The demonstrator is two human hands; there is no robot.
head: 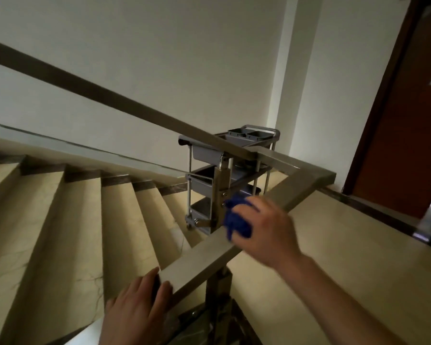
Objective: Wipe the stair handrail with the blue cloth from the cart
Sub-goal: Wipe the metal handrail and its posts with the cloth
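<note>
Right grip [261, 227] is curled round the blue cloth [237, 222], pressing it onto the handrail [204, 255], mid-wipe I reckon. Left grip [137, 302] rests flat, fingers straight, on the rail's near end, probably for balance.

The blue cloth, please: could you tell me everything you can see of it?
The blue cloth is dark blue, soft-looking fabric, bunched into a crumpled wad. The right hand grips it from above and presses it on the flat top of the metal-looking handrail, beside a metal post. Part is hidden under the fingers; a loose fold hangs at the cloth's lower edge.
</note>
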